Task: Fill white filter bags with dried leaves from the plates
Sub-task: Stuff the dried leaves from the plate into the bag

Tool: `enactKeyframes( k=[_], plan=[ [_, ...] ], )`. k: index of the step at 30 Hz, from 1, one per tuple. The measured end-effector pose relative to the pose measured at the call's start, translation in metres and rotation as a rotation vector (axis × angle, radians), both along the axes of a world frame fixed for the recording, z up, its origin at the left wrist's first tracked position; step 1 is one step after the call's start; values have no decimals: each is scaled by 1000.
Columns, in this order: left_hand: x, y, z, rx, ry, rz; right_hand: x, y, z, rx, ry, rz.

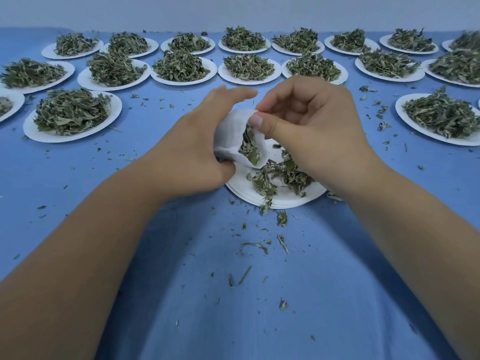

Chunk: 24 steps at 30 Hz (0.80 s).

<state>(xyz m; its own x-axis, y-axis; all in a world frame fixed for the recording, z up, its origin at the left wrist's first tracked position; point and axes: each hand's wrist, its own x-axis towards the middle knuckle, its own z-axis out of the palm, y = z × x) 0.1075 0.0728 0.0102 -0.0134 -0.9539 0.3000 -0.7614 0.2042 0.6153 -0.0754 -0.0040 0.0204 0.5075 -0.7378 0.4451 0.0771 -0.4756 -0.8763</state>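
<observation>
Over the middle of the blue tablecloth (pixel 233 294), just above the nearest white plate (pixel 285 201), the left hand (pixel 197 141) gripped a white filter bag (pixel 231 131), its fingers and thumb curled round the closed end so that the mouth faced the right hand. The right hand (pixel 309 126) pinched the upper rim of the bag between thumb and forefinger, holding the mouth open, while its other fingers were loosely curled. Dried leaves (pixel 249 149) showed inside the opening. The plate below them carried only a thin scatter of leaves (pixel 291 172), and its near rim showed several layered edges. Leaf crumbs (pixel 255 245) lay strewn on the cloth between the plate and the person. A heaped plate (pixel 31 131) stood well apart to the left, another heaped plate (pixel 405 118) well apart to the right. Beyond the hands, rows of heaped plates (pixel 223 71) ran across the table, close beside one another, up to a pale wall (pixel 233 11).
</observation>
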Motion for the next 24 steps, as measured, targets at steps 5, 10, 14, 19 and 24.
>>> enactKeyframes(
  k=[5,10,14,19,24],
  plan=[
    [-2,3,0,-38,12,81,1,4,2,13,-5,-17],
    [1,5,1,-48,46,121,-13,6,10,-341,167,-182],
    [0,5,0,-38,98,129,-20,17,13,-392,359,1],
    [-3,2,-4,-41,159,128,-11,20,10,-399,482,64],
    [-2,-1,-7,-55,127,151,-15,16,11,-347,410,-68]
  ],
)
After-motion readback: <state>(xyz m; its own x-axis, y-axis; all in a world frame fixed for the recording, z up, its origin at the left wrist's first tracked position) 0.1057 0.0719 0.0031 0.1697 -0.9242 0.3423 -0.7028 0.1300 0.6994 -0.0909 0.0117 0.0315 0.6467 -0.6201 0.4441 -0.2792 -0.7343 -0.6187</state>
